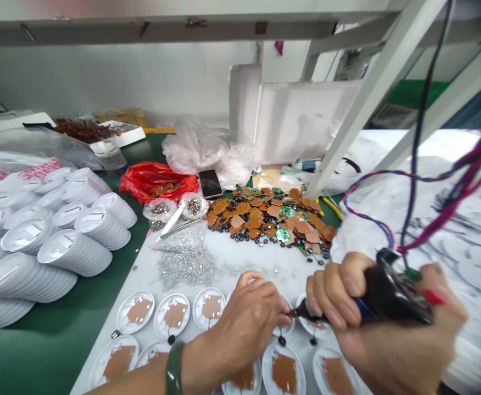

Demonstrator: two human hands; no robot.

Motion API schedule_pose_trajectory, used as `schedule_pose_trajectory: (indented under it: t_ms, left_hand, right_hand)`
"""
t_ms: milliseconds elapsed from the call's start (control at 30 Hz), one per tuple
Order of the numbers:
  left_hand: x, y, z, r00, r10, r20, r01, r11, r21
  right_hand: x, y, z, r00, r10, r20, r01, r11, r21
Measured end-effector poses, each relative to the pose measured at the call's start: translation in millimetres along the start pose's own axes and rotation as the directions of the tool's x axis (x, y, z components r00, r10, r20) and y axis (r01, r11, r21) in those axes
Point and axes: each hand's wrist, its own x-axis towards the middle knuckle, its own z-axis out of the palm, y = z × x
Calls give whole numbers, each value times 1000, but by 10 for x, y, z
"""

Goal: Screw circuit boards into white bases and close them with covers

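My right hand (372, 312) is wrapped round a black electric screwdriver (389, 296) with red, blue and purple wires (450, 192) running up from its back end. The tool's tip points left toward my left hand (251, 318), whose fingers are pinched at the tip over a white round dish (284, 323); whether they grip anything is hidden. On that arm is a green bangle (173, 370). Around both hands lie white round dishes, each holding a brown circuit board (174, 315).
A heap of brown and green boards and small black parts (271, 219) lies beyond the hands. Loose silver screws (186, 260) are spread to the left. Stacks of white dishes (71, 252) fill the green mat at left. A phone (210, 182), red bag (154, 180) and white frame post (364, 104) stand behind.
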Motion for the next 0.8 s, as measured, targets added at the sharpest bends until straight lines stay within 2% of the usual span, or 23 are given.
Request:
schedule_pose_trajectory:
  t_ms: [233,467,667,800]
  left_hand:
    - [-127,87,46,997,4,-83,-2,1000,17]
    - [-154,155,38,998,32,-62,-33,999,-16]
    - [-181,162,52,991,29,-127,-30,999,-10]
    - [-194,161,88,990,27,-136,-28,1000,-7]
  right_hand:
    - [-137,-68,-54,999,34,-1,-34,999,30]
    - [-232,2,-129,998,44,40,-47,995,84]
    - [-227,1,-115,985,71,158,-85,993,83]
    - [-234,-46,-153,953,134,271,-149,988,35]
